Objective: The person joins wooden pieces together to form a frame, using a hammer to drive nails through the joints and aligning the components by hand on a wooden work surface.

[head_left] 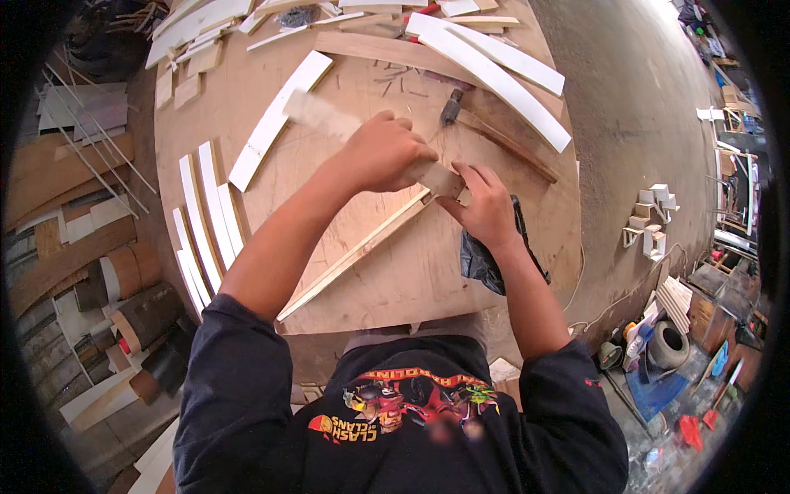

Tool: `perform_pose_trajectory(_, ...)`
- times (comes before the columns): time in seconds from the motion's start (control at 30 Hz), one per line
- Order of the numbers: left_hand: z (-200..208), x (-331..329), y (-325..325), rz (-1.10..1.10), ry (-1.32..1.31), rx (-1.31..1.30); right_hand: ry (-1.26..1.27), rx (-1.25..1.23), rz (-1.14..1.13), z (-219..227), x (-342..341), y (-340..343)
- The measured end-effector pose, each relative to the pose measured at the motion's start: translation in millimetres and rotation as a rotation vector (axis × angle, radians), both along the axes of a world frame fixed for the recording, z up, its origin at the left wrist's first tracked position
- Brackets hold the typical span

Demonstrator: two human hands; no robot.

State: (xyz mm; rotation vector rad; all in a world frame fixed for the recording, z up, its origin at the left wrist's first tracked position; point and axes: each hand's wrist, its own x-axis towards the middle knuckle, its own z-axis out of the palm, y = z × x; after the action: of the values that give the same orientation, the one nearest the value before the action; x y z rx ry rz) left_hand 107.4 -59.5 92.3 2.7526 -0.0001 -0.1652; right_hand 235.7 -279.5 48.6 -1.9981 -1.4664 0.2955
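My left hand (388, 155) is closed around a pale flat piece of wood (325, 115), whose far-left end is smeared by motion. At its near-right end, my right hand (485, 202) pinches a light wooden piece (442, 181) between thumb and fingers. Whether both ends belong to one piece I cannot tell, since my left fist hides the middle. Just below the hands, the tip of a long thin wooden strip (358, 257) reaches the pinched wood; the strip slants down to the table's front edge. A hammer (451, 109) with a wooden handle lies beyond my right hand.
On the wooden table (362, 300) lie curved white-faced strips (197, 210), a white board (280, 123), white curved pieces (502, 78) and several offcuts (193, 58). A black plastic bag (484, 262) is beside my right wrist. Small blocks (650, 214) stand on the floor to the right.
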Motion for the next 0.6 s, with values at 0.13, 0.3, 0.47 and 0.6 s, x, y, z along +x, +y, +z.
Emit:
perform_pose_trajectory(0.13, -7.1, 12.7, 0.1, -0.063, -0.142, 0.111, 0.007, 0.091, -0.119, -6.5, -4.1, -5.6)
perform_pose_trajectory(0.3, 4.5, -9.1, -39.9, 0.367, -0.626, -0.044, 0.152, 0.036, -0.317, -6.3, -13.2, -5.0)
perform_pose_trajectory(0.47, -59.2, -5.4, -85.7, 1.205, -0.167, -1.411, 0.231, 0.077, -0.36, -25.8, -29.0, 0.3)
perform_pose_trajectory(0.6, -81.5, 3.7, -83.5, 1.08, -0.05, -1.371, 0.217, 0.056, -0.338, -38.8, -33.7, 6.9)
